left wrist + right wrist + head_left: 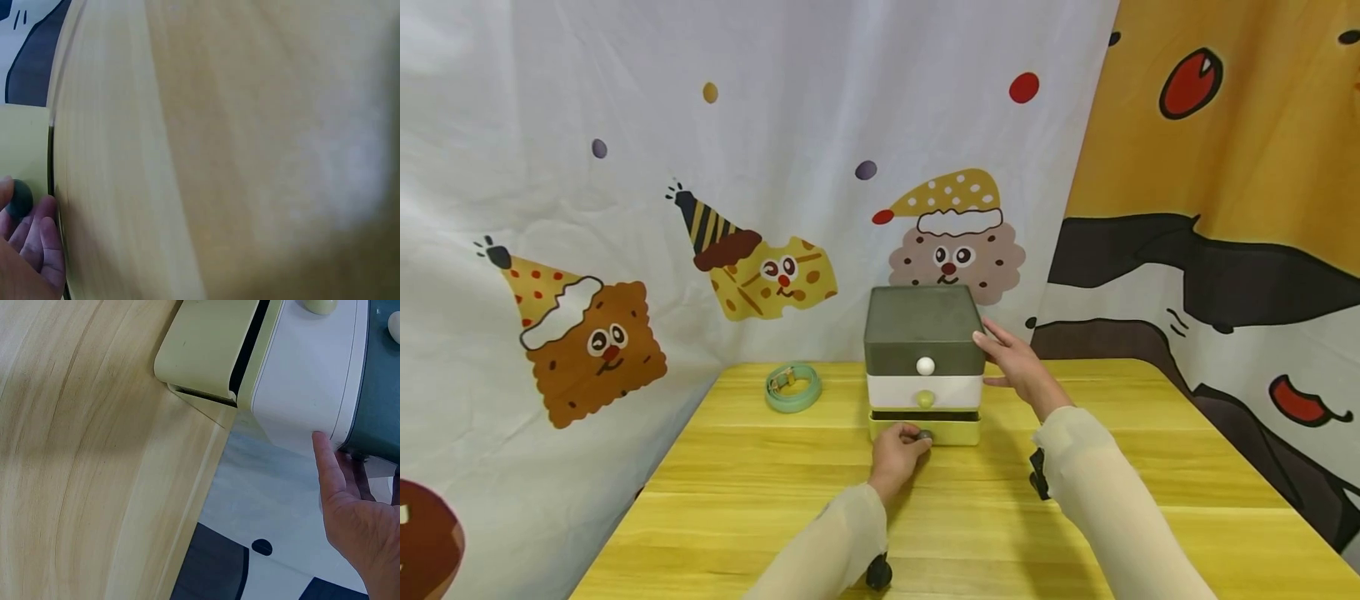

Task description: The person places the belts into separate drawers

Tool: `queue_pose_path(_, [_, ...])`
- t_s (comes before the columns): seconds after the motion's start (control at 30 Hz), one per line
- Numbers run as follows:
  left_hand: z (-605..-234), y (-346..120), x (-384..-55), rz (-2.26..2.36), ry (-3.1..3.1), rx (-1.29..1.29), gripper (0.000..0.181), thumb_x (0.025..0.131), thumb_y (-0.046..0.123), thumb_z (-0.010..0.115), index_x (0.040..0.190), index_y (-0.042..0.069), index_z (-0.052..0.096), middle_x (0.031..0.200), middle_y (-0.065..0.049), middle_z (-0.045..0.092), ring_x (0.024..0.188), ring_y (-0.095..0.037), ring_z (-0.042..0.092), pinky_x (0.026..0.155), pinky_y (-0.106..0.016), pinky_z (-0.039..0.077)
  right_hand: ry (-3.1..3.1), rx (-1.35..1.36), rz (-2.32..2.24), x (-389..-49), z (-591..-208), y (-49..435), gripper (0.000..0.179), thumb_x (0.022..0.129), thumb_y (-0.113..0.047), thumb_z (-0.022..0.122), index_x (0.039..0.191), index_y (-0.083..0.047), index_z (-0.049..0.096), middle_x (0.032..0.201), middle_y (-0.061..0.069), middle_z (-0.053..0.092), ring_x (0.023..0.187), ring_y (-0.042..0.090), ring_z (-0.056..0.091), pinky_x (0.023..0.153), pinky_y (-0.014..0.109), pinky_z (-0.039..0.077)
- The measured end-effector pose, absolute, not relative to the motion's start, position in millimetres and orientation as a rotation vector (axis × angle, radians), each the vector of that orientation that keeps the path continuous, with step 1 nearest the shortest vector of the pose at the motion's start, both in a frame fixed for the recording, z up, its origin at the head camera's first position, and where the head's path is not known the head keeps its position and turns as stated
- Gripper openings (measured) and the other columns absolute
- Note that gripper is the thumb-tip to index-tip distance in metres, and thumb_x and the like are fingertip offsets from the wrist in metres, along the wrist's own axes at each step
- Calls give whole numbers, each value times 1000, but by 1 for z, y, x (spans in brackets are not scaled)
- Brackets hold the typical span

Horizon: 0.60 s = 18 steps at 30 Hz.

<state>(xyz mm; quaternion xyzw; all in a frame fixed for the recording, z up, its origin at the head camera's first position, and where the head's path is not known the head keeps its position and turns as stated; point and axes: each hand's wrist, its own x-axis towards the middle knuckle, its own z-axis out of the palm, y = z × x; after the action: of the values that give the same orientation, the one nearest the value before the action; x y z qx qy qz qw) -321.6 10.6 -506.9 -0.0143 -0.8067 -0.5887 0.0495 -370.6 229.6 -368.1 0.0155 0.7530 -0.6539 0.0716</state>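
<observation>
A small three-tier drawer box stands on the table, with a dark green top tier (917, 321), a white middle tier (887, 390) and a yellow-green bottom drawer (958, 432). That bottom drawer sits pulled slightly out, a dark gap showing above its front. My left hand (895, 460) pinches its dark round knob (22, 203) between thumb and fingers. Against the box's right side, my right hand (1018, 367) rests with fingers extended. In the right wrist view one fingertip (320, 439) touches the white tier, while other fingers pass partly out of sight by the green one.
A coiled mint-green belt (795, 403) with a gold buckle lies left of the box on the wooden table (760, 500). Behind the table hangs a cloth (820, 100) printed with cartoon figures.
</observation>
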Motion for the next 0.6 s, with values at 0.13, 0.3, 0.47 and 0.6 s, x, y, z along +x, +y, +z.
queue_pose_path(0.13, [-509,9,-319,-1818,-2449,-63,18,84,11,80,94,2,68,80,-3,66,71,-11,60,60,-25,52,2263,42,-1966,-369,-368,230,72,100,-49,54,158,-37,15,165,6,7,147,34,22,105,57,39])
queue_pose_path(0.3, [-511,9,-315,-1861,-2445,-64,17,84,10,80,94,2,67,79,-3,66,68,-11,60,59,-25,52,2257,36,-1972,-369,-369,230,71,100,-48,54,158,-37,14,166,6,6,147,34,22,106,58,38])
queue_pose_path(0.47, [-510,8,-311,-1888,-2430,-75,17,84,7,79,93,1,67,77,-3,65,65,-11,60,57,-25,52,2262,25,-1974,-369,-370,230,73,99,-50,54,159,-37,14,165,7,7,147,34,22,106,58,37])
queue_pose_path(0.6, [-508,6,-306,-1887,-2428,-88,17,83,4,79,93,0,67,76,-4,65,66,-11,60,58,-25,52,2260,19,-1977,-369,-370,230,73,99,-50,54,159,-37,14,165,8,8,147,34,23,106,58,38])
